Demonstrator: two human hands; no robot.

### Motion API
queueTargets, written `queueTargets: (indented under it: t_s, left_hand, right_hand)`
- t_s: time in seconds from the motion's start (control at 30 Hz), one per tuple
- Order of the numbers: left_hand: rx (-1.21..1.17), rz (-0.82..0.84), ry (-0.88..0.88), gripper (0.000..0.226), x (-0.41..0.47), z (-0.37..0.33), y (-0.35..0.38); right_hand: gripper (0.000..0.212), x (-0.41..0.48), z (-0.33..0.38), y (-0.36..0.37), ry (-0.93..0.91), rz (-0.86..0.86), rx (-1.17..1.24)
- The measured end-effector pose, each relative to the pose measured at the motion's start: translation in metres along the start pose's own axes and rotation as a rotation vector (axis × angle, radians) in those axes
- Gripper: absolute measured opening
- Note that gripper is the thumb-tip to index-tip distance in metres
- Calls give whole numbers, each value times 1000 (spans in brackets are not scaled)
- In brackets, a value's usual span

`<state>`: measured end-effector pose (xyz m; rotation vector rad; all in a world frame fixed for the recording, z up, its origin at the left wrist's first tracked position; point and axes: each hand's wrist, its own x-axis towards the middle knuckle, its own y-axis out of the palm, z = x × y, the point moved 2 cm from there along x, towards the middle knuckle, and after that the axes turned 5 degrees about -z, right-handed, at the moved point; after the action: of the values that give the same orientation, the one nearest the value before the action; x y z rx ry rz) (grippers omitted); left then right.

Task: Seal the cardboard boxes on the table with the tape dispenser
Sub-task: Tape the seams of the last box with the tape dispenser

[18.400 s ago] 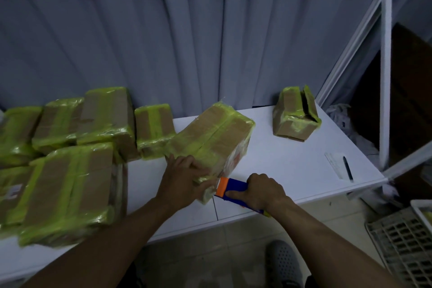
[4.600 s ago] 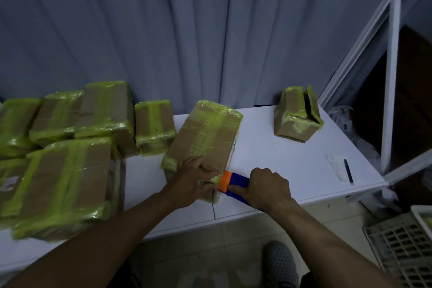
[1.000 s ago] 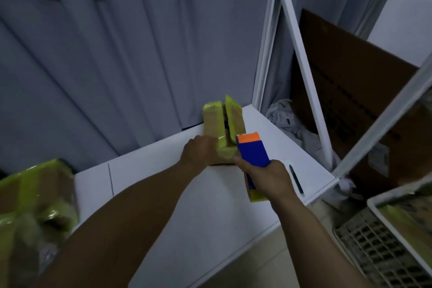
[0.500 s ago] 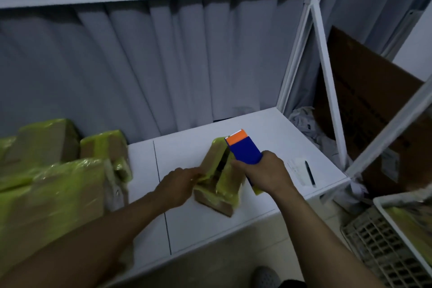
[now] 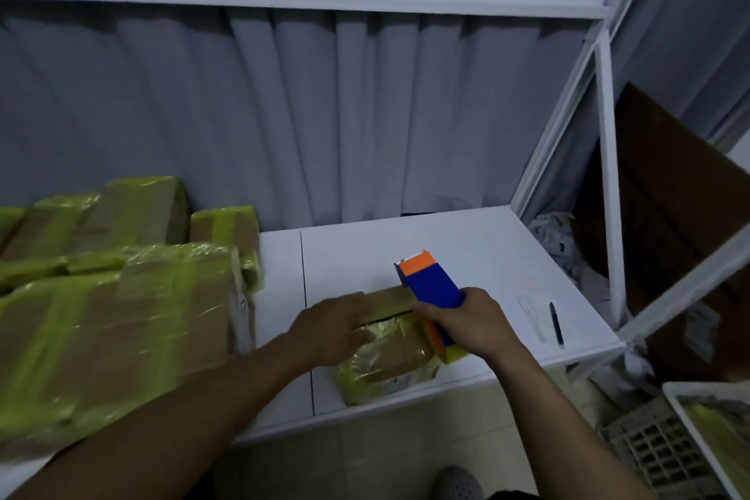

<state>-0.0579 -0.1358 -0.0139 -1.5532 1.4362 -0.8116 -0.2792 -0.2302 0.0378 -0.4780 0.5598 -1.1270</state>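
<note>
**One Small Box Left Open, the Pile Beside It Already Wrapped**

Most of the job looked finished. On the left of the white table [image 5: 466, 248] a pile of taped boxes [image 5: 134, 308] lay heaped together, each banded in glossy yellow-green tape, with no open flap to be seen among them. How well their hidden sides were closed could not be told.

The work in hand was a small box [image 5: 389, 351] near the front edge of the table, right of the pile. Its near side and lower corners already carried yellow-green tape, but a dark seam [image 5: 385, 316] showed across the top where the flaps met, so this one was judged not yet sealed.

The left hand [image 5: 332, 327] lay flat on the far flap with fingers stretched out, pressing it down. The right hand [image 5: 473, 323] had its fingers wrapped round the blue and orange tape dispenser [image 5: 432, 286], which stood tilted at the right end of the seam, its orange nose pointing away.

What remained, by that reckoning, was a strip along the top seam. No other unsealed box appeared in view. A pen [image 5: 554, 321] lay on a paper slip [image 5: 531, 315] further right.
</note>
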Motion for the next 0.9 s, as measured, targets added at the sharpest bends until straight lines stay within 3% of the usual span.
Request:
queueTargets:
  t_s: [0.2, 0.37, 0.43, 0.53, 0.57, 0.7, 0.9]
  left_hand:
    - [2, 30, 92, 43, -8, 14, 23]
    - [284, 167, 312, 68, -9, 34, 32]
    - [330, 212, 273, 73, -13, 30, 34]
    - [268, -11, 231, 62, -24, 8, 35]
    - [256, -15, 201, 59, -29, 5, 37]
    - [317, 169, 154, 115, -43, 5, 41]
    - [317, 216, 172, 124, -35, 13, 44]
  right_hand:
    - [45, -1, 0, 2, -48, -16, 22]
    - [41, -2, -1, 13, -75, 66, 60]
    - [42, 0, -2, 20, -71, 113, 26]
    - [49, 6, -8, 24, -28, 149, -9]
    - [51, 8, -9, 25, -18, 157, -21]
    - [54, 9, -8, 29, -23, 197, -74]
    - [39, 9, -1, 15, -40, 165, -83]
